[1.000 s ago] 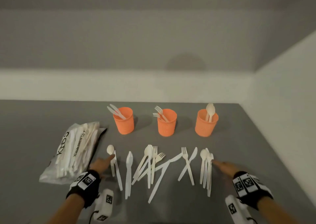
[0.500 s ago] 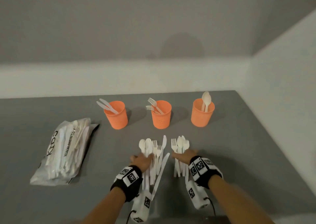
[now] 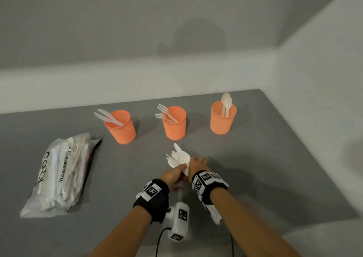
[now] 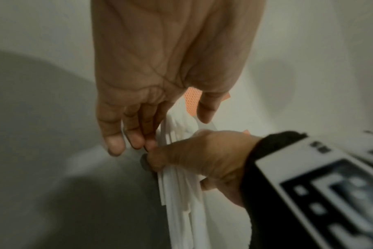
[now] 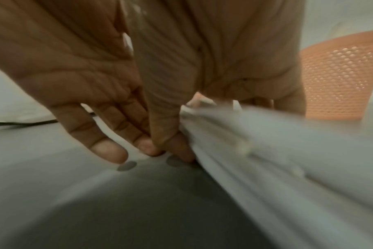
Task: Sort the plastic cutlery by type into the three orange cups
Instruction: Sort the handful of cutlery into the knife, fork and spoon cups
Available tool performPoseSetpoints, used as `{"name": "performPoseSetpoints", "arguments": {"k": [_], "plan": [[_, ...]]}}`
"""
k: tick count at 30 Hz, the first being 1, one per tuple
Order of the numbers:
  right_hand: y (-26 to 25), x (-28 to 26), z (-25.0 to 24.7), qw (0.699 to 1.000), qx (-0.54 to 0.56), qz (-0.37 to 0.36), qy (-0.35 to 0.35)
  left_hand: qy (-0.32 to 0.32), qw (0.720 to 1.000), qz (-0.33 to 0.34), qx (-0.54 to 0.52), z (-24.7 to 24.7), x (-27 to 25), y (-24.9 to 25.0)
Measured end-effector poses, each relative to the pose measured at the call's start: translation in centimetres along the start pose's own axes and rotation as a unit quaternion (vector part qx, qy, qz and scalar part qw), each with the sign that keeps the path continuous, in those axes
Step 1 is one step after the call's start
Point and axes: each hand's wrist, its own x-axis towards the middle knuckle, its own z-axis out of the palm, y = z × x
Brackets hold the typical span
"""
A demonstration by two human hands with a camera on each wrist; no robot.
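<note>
Your left hand [image 3: 172, 175] and right hand [image 3: 197, 163] met over the near middle of the grey table [image 3: 275, 158], and together they held one bundle of white plastic cutlery [image 3: 177, 158]. In the left wrist view your right hand's fingers were curled round the handles, thumb underneath. Your left hand's fingers were nearly straight and pressed against the bundle's side, fingertips at the table; whether the thumb closed on the bundle could not be told. The fork and spoon heads fanned out beyond your knuckles toward the cups. The right wrist view was blurred by the handles close to the lens.

Three orange cups stood in a row farther back, well apart from your hands. The left cup [image 3: 120, 127] held knives, the middle cup [image 3: 174, 122] held forks, and the right cup [image 3: 223, 117] held spoons. The middle cup stood straight beyond the bundle, with bare table between them.

A clear plastic bag [image 3: 59, 174] of more cutlery lay to your left, apart from both the cups and your hands. A white wall rose behind the table and to your right.
</note>
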Motion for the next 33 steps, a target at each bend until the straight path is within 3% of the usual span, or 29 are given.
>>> {"name": "performPoseSetpoints", "arguments": {"k": [13,16,19,23,27,29,33], "plan": [[0.3,-0.1,-0.1,0.994,-0.067,-0.089,0.022,-0.054,0.996,0.01,-0.071,0.0,-1.3,-1.2],[0.6,-0.5,-0.3,0.994,-0.033,-0.1,0.039,-0.067,0.994,0.017,-0.079,-0.5,-1.4,-1.4],[0.8,-0.6,-1.0,0.991,0.084,-0.094,0.051,-0.073,0.992,0.024,-0.1,-1.5,-1.4,-1.8],[0.8,-1.0,-3.5,0.933,0.336,-0.118,0.053,-0.078,0.983,0.012,-0.164,-2.3,-2.0,-2.6],[-0.3,-3.0,-7.0,0.831,0.528,-0.152,0.083,-0.104,0.977,-0.01,-0.185,-1.4,-3.0,-2.9],[-1.1,-3.6,-7.8,0.791,0.589,-0.14,0.09,-0.12,0.973,-0.021,-0.198,-0.7,-3.3,-3.0],[-2.3,-4.8,-7.7,0.755,0.634,-0.128,0.113,-0.136,0.954,-0.025,-0.267,-0.2,-3.3,-2.5]]}}
